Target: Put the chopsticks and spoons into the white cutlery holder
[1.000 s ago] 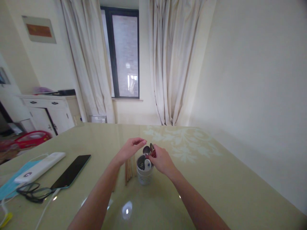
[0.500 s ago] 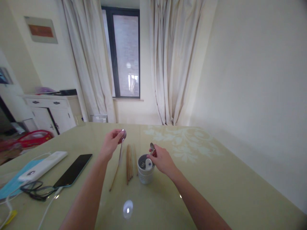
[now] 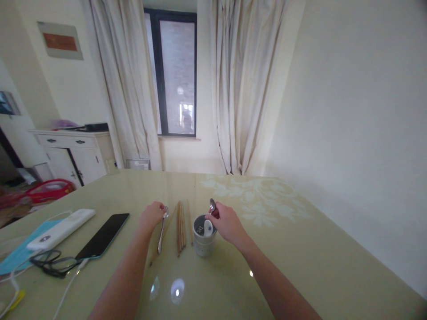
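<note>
Face mask: blue, flat at far L of desk, partly under pwr bank.
Pwr bank (image 3: 62, 229): white, lying on face mask (image 3: 15, 261).
Glasses (image 3: 53, 266): dark frame, on desk, near side of pwr bank, next to phone.
Phone (image 3: 104, 234): dark screen up, on desk; white cable (image 3: 65, 291) at its near end.
L hand (image 3: 152, 216): grasping L spoon at bowl end, fingertips on bowl; position L of sticks.
L spoon (image 3: 160, 242): metal, bowl up in fingers, handle pointing down twd desk, approx. alongside slanted stick.
Slanted stick (image 3: 169, 222): wood, on desk, between L spoon and bundle.
Stick bundle (image 3: 180, 226): several thin wood pcs, side by side on desk.
Single stick (image 3: 189, 224): between bundle and cup.
Cup (image 3: 204, 246): lt. grey, upright on desk, dark inside w/ pale dots.
China spoon (image 3: 208, 229): white, blue mark, standing in cup.
R spoon (image 3: 212, 205): metal, bowl up, above cup's far R rim; handle prob. inside grip, fingers hide it.
R hand (image 3: 228, 223): grasping R spoon, at cup's R rim.
Desk (image 3: 300, 266): glossy, pale green, floral print far R.
</note>
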{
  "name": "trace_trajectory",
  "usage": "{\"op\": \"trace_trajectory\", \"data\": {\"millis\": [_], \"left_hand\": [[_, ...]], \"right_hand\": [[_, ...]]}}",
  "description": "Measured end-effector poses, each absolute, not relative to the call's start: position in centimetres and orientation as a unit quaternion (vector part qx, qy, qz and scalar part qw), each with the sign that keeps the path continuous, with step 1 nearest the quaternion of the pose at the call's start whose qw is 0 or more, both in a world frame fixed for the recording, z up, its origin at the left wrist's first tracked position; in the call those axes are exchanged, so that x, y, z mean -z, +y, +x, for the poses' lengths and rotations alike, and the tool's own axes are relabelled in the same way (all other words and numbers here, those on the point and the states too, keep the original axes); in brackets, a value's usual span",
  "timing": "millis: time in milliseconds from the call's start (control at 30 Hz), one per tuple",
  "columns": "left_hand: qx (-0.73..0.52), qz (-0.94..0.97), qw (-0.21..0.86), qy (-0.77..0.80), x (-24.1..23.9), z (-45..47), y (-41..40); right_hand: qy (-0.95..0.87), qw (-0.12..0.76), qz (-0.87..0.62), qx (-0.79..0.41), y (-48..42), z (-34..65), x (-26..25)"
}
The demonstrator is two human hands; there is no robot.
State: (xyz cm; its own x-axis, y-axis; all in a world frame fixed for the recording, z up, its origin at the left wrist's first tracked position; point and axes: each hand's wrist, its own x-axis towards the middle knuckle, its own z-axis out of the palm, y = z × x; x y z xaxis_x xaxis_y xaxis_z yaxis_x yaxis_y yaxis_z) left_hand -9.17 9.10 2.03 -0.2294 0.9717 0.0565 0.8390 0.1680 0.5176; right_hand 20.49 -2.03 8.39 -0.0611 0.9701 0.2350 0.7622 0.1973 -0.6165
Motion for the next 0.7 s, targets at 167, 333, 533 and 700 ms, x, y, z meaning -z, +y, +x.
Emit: {"op": "trace_trajectory", "data": {"millis": [167, 333, 533, 700], "left_hand": [[-0.200, 0.606, 0.165, 0.752, -1.5, -8.6, 9.2], [-0.172, 0.622, 0.202, 0.737, -1.3, -7.1, 9.1], [-0.173, 0.642, 0.216, 0.715, -2.0, -6.7, 9.0], [-0.178, 0.646, 0.193, 0.717, -2.2, -7.4, 9.1]], "right_hand": [[-0.708, 0.303, -0.618, -0.157, -2.2, 20.5, -8.5], [-0.707, 0.298, -0.624, -0.150, -2.3, 20.4, -8.7], [-0.704, 0.285, -0.633, -0.148, -2.3, 20.3, -9.0], [-0.703, 0.299, -0.623, -0.167, -2.1, 20.4, -8.9]]}}
